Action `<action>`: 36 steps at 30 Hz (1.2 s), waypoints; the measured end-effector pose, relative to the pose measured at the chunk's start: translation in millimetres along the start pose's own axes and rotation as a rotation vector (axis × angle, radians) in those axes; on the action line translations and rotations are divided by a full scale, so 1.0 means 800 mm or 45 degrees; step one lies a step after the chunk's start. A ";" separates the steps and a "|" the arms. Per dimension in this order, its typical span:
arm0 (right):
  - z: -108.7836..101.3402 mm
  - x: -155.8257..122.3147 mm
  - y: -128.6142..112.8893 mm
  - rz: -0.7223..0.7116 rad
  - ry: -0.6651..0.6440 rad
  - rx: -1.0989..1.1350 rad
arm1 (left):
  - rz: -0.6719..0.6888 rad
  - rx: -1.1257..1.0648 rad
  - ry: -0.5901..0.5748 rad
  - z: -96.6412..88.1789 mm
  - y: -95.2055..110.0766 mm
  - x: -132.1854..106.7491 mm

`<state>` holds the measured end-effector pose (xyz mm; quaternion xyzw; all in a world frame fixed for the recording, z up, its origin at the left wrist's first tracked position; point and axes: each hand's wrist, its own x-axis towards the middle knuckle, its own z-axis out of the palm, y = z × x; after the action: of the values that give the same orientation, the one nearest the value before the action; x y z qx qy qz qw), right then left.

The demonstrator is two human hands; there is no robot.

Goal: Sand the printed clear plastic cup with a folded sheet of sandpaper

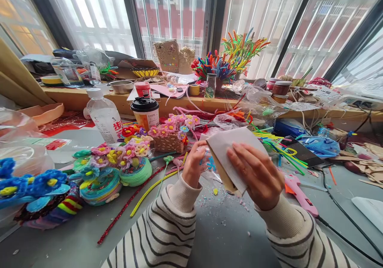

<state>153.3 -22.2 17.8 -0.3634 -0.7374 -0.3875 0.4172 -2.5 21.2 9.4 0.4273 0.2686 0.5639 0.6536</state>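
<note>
A folded or layered piece of cardboard (235,144), white on its upper face and brown on its lower edge, is held tilted above the table. My right hand (259,172) grips it from the right, fingers laid across the white face. At its left corner my left hand (193,164) is closed with curled fingers; part of that grip is hidden behind the board. Clear plastic with blue print (209,164) shows just beside the left hand. Beneath, small shiny bits (221,210) and a yellow scrap (215,191) lie scattered on the grey table (227,244).
Pipe-cleaner flower pots (136,174) crowd the left, near a clear bottle (104,116) and a lidded cup (145,112). A pink glue gun (302,196) with its black cord lies at right. Loose pipe cleaners (155,190) stretch across the table, below a cluttered window ledge (179,102).
</note>
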 end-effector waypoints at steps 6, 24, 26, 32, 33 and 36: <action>0.000 -0.001 -0.001 0.075 0.032 -0.037 | -0.042 -0.033 -0.020 0.004 0.002 -0.003; -0.005 0.004 0.004 -0.023 0.031 -0.120 | -0.092 -0.094 -0.103 0.005 0.001 -0.003; -0.005 0.004 0.005 -0.052 -0.005 -0.077 | -0.061 -0.103 -0.091 0.004 0.001 -0.003; -0.007 0.008 0.003 0.015 0.016 -0.051 | -0.082 -0.075 -0.076 0.008 0.006 -0.006; -0.008 0.008 0.002 -0.016 0.003 -0.033 | -0.050 -0.079 -0.058 0.008 0.007 -0.007; -0.009 0.009 0.000 0.003 -0.035 -0.034 | -0.061 -0.082 -0.071 0.009 0.008 -0.008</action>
<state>153.0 -26.6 26.8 -0.3751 -0.7373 -0.3919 0.4026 -1.0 13.4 17.2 0.4149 0.2421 0.5444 0.6877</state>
